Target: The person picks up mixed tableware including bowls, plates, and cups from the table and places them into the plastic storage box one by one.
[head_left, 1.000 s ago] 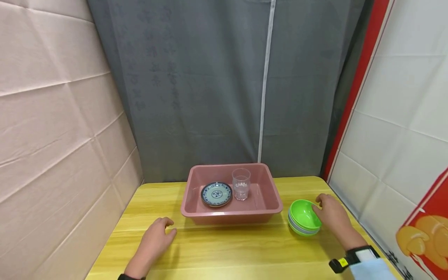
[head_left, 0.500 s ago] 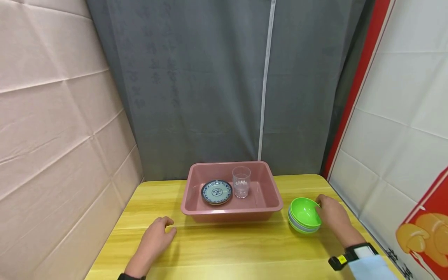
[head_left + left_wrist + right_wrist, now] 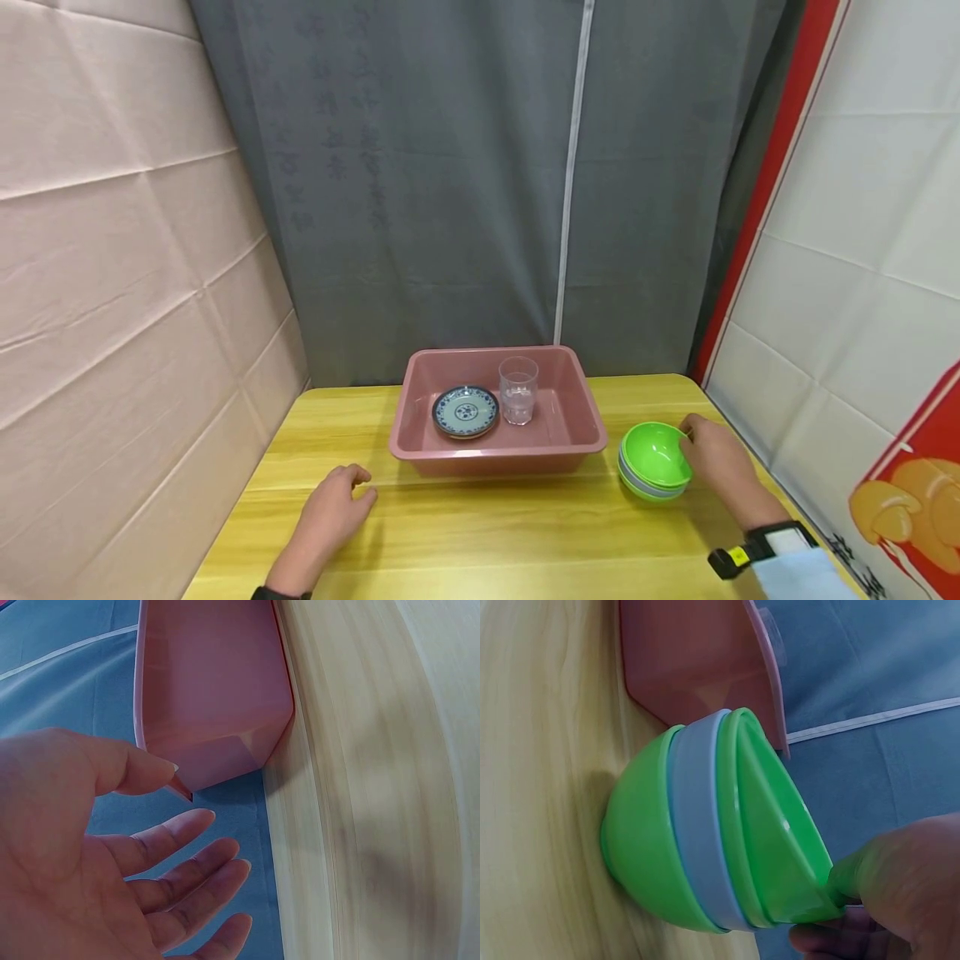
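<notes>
A nested stack of green and grey bowls (image 3: 655, 461) stands on the right of the table. My right hand (image 3: 716, 457) pinches the right rim of the topmost green bowl (image 3: 780, 832), thumb inside and fingers outside, as the right wrist view shows. That bowl is still within the stack; its base is hidden. On the left of the table, my left hand (image 3: 332, 512) holds nothing, its fingers relaxed and apart. The left wrist view shows this hand (image 3: 142, 847) in front of one end of the pink basin (image 3: 217, 675).
The pink basin (image 3: 495, 467) stands at the table's back middle. Inside it are a blue-patterned plate (image 3: 465, 412) and a clear glass (image 3: 517, 392) to the plate's right. A grey curtain (image 3: 435, 208) hangs behind the wooden table (image 3: 480, 542), with pale cloth walls either side.
My right thumb has drawn in from over the green bowl to its right rim, and the hand now pinches that rim. The left hand has stayed in place.
</notes>
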### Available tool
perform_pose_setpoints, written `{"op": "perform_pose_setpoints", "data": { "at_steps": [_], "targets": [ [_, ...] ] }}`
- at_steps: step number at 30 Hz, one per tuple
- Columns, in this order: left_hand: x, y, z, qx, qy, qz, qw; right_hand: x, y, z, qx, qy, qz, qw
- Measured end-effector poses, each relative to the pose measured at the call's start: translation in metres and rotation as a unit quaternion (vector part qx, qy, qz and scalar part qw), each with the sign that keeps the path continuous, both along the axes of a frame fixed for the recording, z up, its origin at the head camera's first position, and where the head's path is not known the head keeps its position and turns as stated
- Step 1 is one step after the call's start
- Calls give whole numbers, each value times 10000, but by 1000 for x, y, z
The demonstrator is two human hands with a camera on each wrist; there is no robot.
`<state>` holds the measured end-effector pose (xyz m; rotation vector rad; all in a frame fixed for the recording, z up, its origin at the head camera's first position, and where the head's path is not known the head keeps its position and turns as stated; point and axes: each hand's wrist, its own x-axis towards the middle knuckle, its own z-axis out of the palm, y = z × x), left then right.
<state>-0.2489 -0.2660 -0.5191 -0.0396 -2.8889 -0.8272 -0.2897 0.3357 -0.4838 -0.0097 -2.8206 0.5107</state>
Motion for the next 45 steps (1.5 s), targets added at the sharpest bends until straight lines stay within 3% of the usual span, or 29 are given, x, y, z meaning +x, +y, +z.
{"op": "perform_pose_setpoints", "data": {
  "at_steps": [16,24,31,36,45],
  "targets": [
    [1,-6,-1,10,87,12,10000,8,1,15,-170,217,101,9996],
    [0,-5,4,42,51,83,9999,17,-8,30,-820,126,128,9965],
    [1,-1,12,176,344,201,9991,31,-25,45,-1917,-110,373,9807],
    [1,7,19,487,653,315,9962,37,-44,51,-2319,-302,535,9708],
    [-4,38,28,1055,531,142,9929,36,-86,44,-2963,-525,831,9500]
  ]
}}
